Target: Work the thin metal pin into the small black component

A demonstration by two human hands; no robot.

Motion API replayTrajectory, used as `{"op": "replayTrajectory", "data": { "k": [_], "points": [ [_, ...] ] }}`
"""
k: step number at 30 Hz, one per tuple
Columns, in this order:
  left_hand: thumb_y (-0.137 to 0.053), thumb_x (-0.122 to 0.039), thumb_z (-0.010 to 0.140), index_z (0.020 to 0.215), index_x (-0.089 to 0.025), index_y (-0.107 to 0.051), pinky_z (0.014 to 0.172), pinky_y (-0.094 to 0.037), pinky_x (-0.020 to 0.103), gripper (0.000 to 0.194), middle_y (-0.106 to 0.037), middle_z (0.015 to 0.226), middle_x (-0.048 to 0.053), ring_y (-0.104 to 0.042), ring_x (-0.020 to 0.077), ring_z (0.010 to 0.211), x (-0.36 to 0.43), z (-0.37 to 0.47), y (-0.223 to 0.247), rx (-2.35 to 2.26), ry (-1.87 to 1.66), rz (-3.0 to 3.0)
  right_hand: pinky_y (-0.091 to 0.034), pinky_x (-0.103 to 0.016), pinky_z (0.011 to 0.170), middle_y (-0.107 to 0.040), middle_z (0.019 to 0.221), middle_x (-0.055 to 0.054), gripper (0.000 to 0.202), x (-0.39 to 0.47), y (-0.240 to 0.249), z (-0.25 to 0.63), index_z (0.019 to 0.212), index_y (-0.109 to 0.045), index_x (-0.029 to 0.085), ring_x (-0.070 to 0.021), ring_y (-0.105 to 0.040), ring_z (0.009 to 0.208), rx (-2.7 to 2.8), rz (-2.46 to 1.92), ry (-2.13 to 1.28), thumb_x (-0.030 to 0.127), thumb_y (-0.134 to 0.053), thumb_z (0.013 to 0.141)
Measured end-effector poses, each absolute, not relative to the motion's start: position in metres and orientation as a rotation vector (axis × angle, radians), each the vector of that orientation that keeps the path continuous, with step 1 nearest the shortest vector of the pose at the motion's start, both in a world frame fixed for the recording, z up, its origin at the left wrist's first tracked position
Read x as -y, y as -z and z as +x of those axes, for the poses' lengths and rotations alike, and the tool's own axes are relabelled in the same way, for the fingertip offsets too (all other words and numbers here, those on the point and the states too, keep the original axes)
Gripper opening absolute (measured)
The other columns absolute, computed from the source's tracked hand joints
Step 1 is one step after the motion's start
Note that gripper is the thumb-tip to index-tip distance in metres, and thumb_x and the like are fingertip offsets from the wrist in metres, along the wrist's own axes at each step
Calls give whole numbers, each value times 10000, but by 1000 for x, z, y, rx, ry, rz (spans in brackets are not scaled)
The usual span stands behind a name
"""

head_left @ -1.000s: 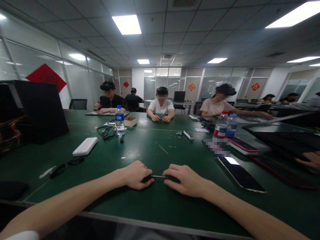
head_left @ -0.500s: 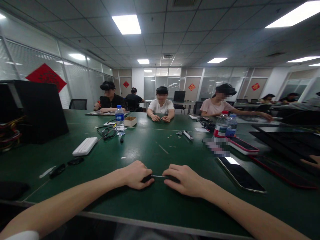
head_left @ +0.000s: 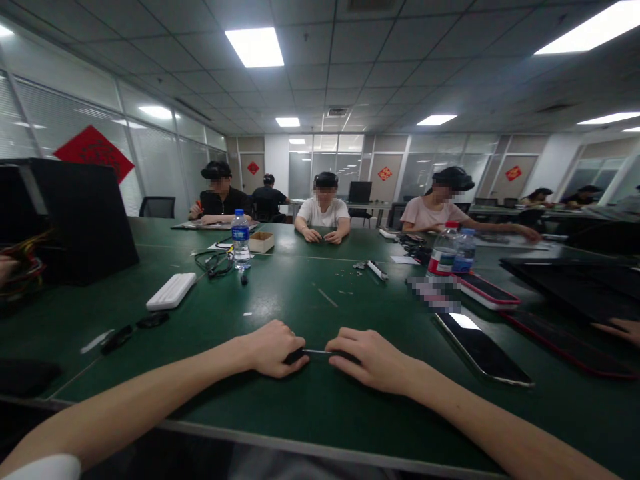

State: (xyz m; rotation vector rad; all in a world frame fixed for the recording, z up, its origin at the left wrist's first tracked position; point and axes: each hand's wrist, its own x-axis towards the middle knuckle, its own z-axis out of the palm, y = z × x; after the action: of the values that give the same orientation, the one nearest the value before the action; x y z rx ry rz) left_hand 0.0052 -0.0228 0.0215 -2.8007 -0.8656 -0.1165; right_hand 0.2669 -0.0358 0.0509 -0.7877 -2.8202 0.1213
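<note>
Close to the table's front edge, my left hand (head_left: 276, 349) is closed around one black end of a slim object. My right hand (head_left: 371, 360) grips its other black end. Between my fingers a thin, straight metal rod (head_left: 317, 351) joins the two ends, lying roughly level just above or on the green table (head_left: 280, 413). My fingers cover most of both black ends, so I cannot make out exactly what the object is. A black phone (head_left: 484, 350) lies to the right of my right hand.
Left are a white power strip-like block (head_left: 173, 291), a black computer case (head_left: 83, 223) and a water bottle (head_left: 241, 240) by a small box (head_left: 261, 241). Two bottles (head_left: 444, 250) and a pink-edged phone (head_left: 487, 291) stand or lie right. People sit across the table.
My hands and the rod hold nearly still. At the right edge, a dark panel beside another person's hand has shifted lower. Part of a hand now shows by the wires at far left.
</note>
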Motion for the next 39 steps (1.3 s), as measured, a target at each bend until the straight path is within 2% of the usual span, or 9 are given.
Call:
{"op": "replayTrajectory", "data": {
  "k": [7, 14, 27, 34, 39],
  "points": [
    [-499, -384, 965, 802, -170, -618, 497, -405, 269, 293, -691, 653, 49, -669, 201, 552, 28, 6, -25, 909, 151, -2812, -479, -266, 747, -652, 1071, -83, 329, 36, -52, 265, 1210, -647, 206, -171, -635, 868, 2835, -784, -177, 383, -435, 1031],
    [-500, -386, 964, 794, -172, -609, 493, -405, 282, 294, -689, 649, 57, -667, 207, 548, 34, 9, -27, 863, 171, -2842, -454, -260, 726, -703, 903, -61, 322, 34, -51, 262, 1057, -691, 187, -170, -647, 800, 2870, -788, -220, 373, -430, 1027],
    [-490, -423, 975, 797, -173, -615, 522, -407, 275, 332, -699, 662, 67, -648, 197, 548, 32, 8, -25, 892, 134, -2864, -417, -245, 671, -703, 804, -34, 339, 37, -45, 258, 953, -677, 191, -157, -644, 708, 2877, -812, -227, 351, -390, 1036],
    [-485, -422, 973, 797, -175, -634, 508, -404, 279, 337, -691, 651, 61, -654, 200, 556, 31, 9, -24, 899, 134, -2850, -412, -251, 669, -700, 797, -35, 333, 37, -44, 259, 958, -685, 195, -155, -631, 699, 2877, -801, -136, 352, -401, 1031],
    [-470, -423, 984, 806, -175, -639, 486, -373, 283, 349, -705, 669, 66, -655, 208, 561, 33, 9, -27, 898, 89, -2836, -352, -256, 605, -677, 772, -38, 345, 38, -41, 261, 982, -686, 197, -148, -595, 657, 2909, -793, 91, 360, -387, 1039]
  ]
}}
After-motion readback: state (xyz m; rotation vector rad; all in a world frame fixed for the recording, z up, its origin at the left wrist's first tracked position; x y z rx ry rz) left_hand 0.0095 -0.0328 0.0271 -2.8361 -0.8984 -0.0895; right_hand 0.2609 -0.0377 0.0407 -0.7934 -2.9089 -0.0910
